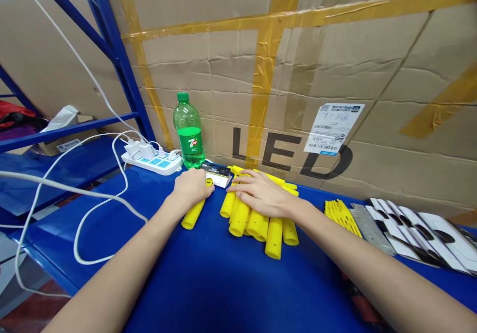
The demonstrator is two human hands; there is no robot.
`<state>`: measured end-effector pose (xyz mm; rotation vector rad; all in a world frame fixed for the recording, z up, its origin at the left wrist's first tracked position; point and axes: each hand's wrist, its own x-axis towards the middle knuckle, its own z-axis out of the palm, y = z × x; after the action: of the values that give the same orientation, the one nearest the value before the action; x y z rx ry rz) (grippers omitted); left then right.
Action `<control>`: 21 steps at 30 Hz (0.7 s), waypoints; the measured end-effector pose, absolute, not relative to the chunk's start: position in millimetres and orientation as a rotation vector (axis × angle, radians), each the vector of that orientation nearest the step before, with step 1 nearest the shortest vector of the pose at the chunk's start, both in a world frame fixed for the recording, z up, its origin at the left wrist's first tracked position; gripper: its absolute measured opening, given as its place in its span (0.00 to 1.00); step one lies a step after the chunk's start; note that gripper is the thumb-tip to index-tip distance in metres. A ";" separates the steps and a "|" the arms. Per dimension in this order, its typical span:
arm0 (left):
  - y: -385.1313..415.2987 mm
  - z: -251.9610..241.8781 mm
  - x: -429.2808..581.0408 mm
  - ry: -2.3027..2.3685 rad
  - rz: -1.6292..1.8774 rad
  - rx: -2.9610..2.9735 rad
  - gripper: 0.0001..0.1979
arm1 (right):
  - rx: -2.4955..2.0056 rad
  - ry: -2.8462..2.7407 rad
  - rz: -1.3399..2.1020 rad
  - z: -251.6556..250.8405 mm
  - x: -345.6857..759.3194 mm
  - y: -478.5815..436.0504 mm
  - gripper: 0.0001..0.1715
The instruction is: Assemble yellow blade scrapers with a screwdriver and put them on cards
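7UP bottle (188,131), LED (288,153) on cardboard carton (208,59), left hand (192,188) gripping yellow tube (193,214)

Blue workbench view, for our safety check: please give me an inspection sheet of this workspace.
Surface: blue workbench top, smooth-looking.
Job's things: pile of yellow plastic tubes; one separate yellow plastic tube.
Clutter: green 7UP bottle, yellow perforated strips, metal plate, printed sheets.
Hands: left hand grips the separate tube; right hand rests on the pile.
Cables: white cables looped across the bench; power strip.
Surroundings: taped cardboard carton printed LED, blue steel rack.
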<state>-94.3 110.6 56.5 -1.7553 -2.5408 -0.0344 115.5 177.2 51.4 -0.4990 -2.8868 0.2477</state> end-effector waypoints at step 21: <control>111.0 41.9 -96.1 -2.337 -0.054 -1.943 0.24 | -0.498 -2.840 0.295 47.0 125.1 180.5 0.24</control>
<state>-96.1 111.0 41.9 -1.9435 -2.3374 -0.0538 125.1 180.5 47.0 -0.4981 -2.8404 0.2950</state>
